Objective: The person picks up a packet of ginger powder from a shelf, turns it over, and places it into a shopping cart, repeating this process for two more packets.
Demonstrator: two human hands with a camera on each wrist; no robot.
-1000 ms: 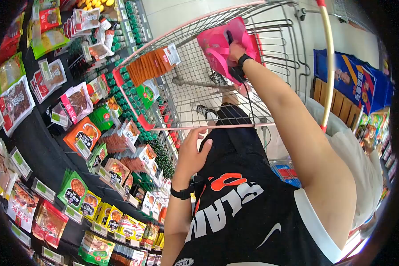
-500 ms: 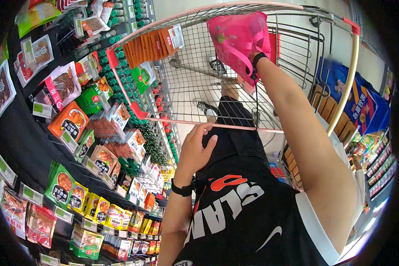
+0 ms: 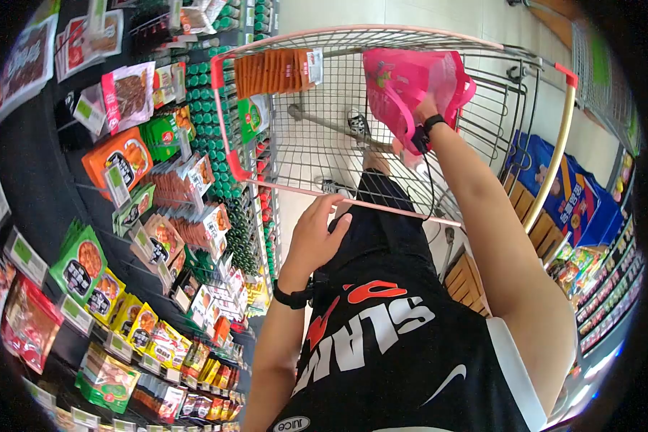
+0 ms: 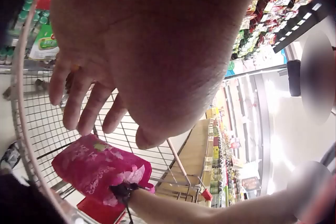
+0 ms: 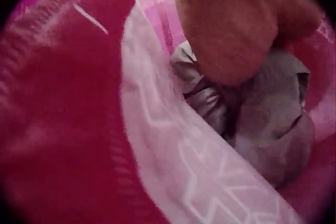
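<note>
A pink bag [image 3: 392, 72] with loop handles sits in the wire shopping cart [image 3: 331, 193]. My right hand [image 3: 426, 109] reaches into its mouth, the fingers mostly hidden by the bag. In the right wrist view this hand [image 5: 226, 29] is right against a crumpled grey thing [image 5: 278, 108] inside the bag; I cannot tell whether the fingers grip it. My left hand [image 3: 317, 234] lies by the near rim of the cart, fingertips at the bar. Seen from the left wrist, that hand [image 4: 147, 50] has loosely extended fingers spread apart and holds nothing.
Shelves of hanging food packets, such as a green packet [image 3: 79, 263], run along my left. Orange-brown packs [image 3: 273, 74] stand at the cart's left end. Rows of green-capped bottles [image 3: 227, 144] are beyond. At the right is a blue printed bag [image 3: 572, 198] near wooden slats [image 3: 468, 284].
My right hand has gone deeper into the pink bag, which has shifted and turned around it. My left hand stays by the cart rim. The head view has swung slightly.
</note>
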